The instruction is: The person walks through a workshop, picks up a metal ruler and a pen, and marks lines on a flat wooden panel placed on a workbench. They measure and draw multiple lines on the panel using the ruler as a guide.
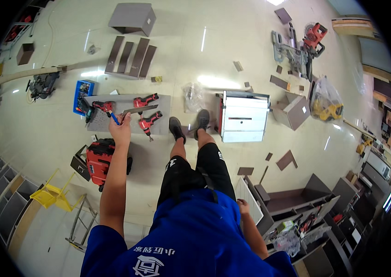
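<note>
My left hand (121,130) reaches forward over a grey board on the floor, its fingers closed round a slim blue pen-like stick (114,118) and what looks like a narrow dark brown strip (144,109) pointing right. Beneath and around it on the grey board (128,127) lie red and black cordless drills, one (150,121) just right of the hand and another (147,99) farther off. A third red tool (103,106) is left of the fingers. Down by my right hip hangs my right hand (242,206), close to a white panel (251,199); its fingers are mostly hidden.
A blue bin of tools (83,87) stands left of the board, a red and black case (98,159) nearer me. A white-topped table saw (244,117) is ahead right, a red mitre saw (313,39) beyond. Brown panels (138,57) lie ahead; a brown cabinet (292,198) sits right.
</note>
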`<state>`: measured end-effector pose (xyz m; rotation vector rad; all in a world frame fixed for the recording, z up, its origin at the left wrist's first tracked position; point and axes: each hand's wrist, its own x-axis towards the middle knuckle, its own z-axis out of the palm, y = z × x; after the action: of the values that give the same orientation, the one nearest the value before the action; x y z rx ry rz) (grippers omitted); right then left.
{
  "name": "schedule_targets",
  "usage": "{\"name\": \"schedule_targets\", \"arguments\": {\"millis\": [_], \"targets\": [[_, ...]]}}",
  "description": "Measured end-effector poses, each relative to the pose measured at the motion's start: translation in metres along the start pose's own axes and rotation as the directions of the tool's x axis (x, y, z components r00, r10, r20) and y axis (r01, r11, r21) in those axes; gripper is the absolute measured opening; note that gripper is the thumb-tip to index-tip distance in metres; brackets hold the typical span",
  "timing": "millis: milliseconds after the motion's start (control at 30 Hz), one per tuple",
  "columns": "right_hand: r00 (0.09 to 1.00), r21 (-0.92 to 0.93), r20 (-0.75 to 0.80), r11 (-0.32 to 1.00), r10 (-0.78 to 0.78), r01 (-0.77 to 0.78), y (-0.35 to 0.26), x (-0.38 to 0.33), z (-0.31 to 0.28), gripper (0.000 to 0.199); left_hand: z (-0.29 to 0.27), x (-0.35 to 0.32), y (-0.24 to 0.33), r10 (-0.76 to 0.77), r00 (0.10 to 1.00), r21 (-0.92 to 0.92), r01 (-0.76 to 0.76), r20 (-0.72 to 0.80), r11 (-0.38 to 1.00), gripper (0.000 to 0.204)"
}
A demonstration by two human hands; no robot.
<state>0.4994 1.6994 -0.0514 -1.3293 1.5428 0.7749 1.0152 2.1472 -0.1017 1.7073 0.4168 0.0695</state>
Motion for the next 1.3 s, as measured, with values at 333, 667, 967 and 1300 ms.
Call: {"name": "schedule_targets", "arguments": {"millis": [333, 667, 967, 1300], "targets": [[0.951, 0.265, 0.22, 0.952, -0.217, 0.155, 0.04, 0.015, 0.09, 0.025, -0.061, -0.039, -0.031, -0.147, 0.989, 0.108, 0.147, -0.006, 0.983, 0.044], [0.964, 0.243, 0.047, 0.939, -0.261, 0.242, -0.01, 0.051, 0.078, 0.022, -0.042, -0.013, -0.012, -0.118, 0.993, 0.165, 0.118, -0.014, 0.979, 0.042], [0.962, 0.088, 0.101, 0.965, -0.255, 0.247, -0.112, 0.093, 0.066, 0.022, 0.017, 0.041, -0.052, -0.095, 0.986, 0.092, 0.108, -0.137, 0.99, 0.044], [0.882, 0.034, 0.226, 0.908, -0.413, 0.417, -0.331, 0.376, 0.16, 0.014, 0.111, 0.144, -0.22, -0.107, 0.988, 0.54, 0.153, -0.115, 0.828, 0.042]]}}
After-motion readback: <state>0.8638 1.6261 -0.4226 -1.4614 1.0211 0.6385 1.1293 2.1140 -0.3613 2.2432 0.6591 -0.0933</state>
